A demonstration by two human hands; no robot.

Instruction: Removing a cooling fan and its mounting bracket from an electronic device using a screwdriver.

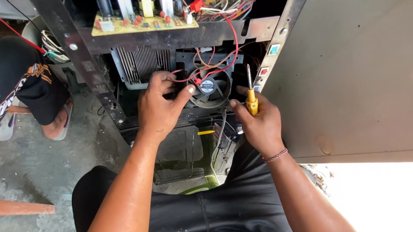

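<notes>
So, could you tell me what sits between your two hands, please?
In the head view, a small round black fan with red wires lies between the left hand and the right hand, which holds a yellow screwdriver.

Red wires (219,49) and metal frame (81,58) crowd the fan (209,86).

A screwdriver (251,93) with a glossy yellow plastic handle and thin bright metal shaft. A fan (208,86) of matt black plastic with a shiny round label. Wires (230,37) in smooth red plastic sheathing. A dull, scuffed metal frame (74,54) and a smooth matt grey metal panel (370,55). Rough, stained concrete floor (26,173). Black cloth shorts (221,221), slightly sheened.
</notes>
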